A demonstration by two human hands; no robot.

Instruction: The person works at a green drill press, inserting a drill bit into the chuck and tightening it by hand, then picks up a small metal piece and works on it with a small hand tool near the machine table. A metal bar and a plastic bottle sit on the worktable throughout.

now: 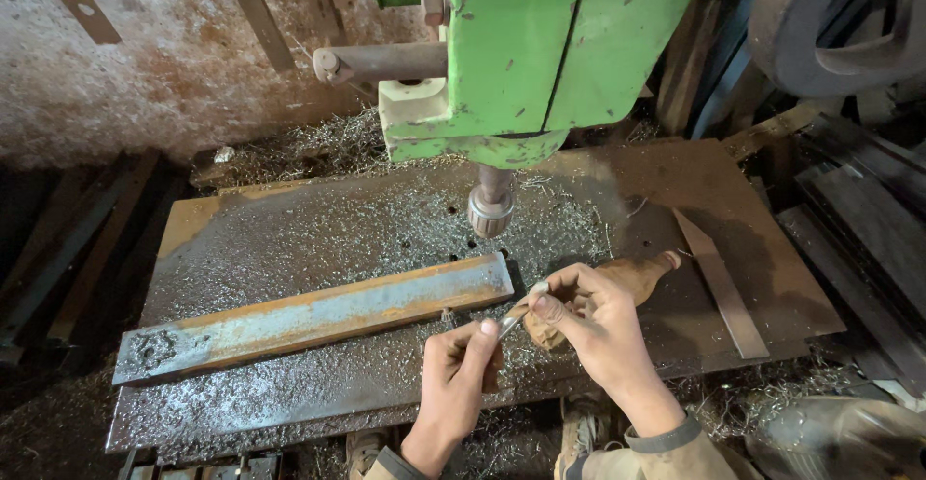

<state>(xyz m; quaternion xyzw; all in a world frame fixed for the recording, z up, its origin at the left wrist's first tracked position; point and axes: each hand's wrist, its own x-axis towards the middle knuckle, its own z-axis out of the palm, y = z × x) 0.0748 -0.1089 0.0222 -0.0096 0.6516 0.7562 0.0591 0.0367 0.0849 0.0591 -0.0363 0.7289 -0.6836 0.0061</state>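
Observation:
My left hand [461, 372] and my right hand [588, 318] meet over the front of a rusty steel plate [289, 239]. Together they pinch a small shiny metal piece [516, 314], thin and silvery, between their fingertips. Under my right hand lies a wooden-handled tool [632, 275], partly hidden by the fingers. A long angle-iron bar [309, 318] lies slanted on the plate just left of my hands. The drill chuck [490, 212] of a green drill press [526, 51] hangs above the bar's right end.
Metal shavings cover the plate and pile up behind it. A flat steel strip [723, 287] lies at the plate's right. Dark steel bars [858, 239] are stacked at right, more lengths at left [68, 248]. My feet [579, 434] show below the plate's front edge.

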